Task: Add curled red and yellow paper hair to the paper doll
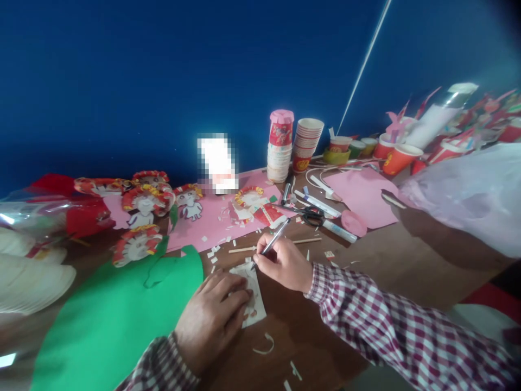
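A small white piece of paper (257,305) with some marks on it lies on the brown table. My left hand (214,312) rests palm down over its left side, fingers laid out and pressing it. In my right hand (288,263) a silver and black pen (277,234) is pinched, its tip at the paper's upper right corner. Part of the paper is hidden under my left fingers. Just beyond my right hand is a thin wooden stick (307,240), partly covered by the hand.
Left lies a large green sheet (122,320), with paper-doll crafts (142,206) behind it. Black-handled scissors (311,214) and a white tube (340,231) lie beyond my right hand. Stacked paper cups (307,146) stand near the blue wall. Paper scraps are scattered about.
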A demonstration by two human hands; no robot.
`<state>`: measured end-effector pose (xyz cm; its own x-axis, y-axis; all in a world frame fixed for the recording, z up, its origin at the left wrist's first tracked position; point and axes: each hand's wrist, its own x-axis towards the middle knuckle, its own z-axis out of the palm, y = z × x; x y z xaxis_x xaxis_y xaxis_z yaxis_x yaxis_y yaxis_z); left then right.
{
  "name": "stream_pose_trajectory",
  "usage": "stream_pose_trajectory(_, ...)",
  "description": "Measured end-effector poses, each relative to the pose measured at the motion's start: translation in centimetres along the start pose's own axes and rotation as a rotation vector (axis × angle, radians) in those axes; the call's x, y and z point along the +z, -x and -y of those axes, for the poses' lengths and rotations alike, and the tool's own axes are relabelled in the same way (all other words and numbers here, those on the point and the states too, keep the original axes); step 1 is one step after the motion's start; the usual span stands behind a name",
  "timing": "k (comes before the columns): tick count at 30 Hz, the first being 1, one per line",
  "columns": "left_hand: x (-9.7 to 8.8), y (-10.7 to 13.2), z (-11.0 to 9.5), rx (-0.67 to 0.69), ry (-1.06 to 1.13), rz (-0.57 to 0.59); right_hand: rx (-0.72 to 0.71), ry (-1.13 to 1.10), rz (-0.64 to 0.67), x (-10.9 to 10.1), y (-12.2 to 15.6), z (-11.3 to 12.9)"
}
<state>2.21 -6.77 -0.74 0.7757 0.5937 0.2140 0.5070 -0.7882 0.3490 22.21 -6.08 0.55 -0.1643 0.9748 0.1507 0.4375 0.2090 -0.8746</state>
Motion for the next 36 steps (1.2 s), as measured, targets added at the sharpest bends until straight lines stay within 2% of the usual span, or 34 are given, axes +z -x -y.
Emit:
stream_pose_trajectory(9,-0.4,-0.1,-0.3,-0.029,0.002,0.025,-0.015,0.076,0.036,0.3,0.0,0.0)
stream_pose_trajectory(20,-1.7,-0.7,-0.9,0.013,-0.035,0.013,-0.049,0.137,0.039,0.2,0.1,0.7)
stream_pose_trajectory(36,-1.8,-0.5,-1.0,0.003,-0.014,0.038,-0.071,0.194,0.040,0.3,0.2,0.7)
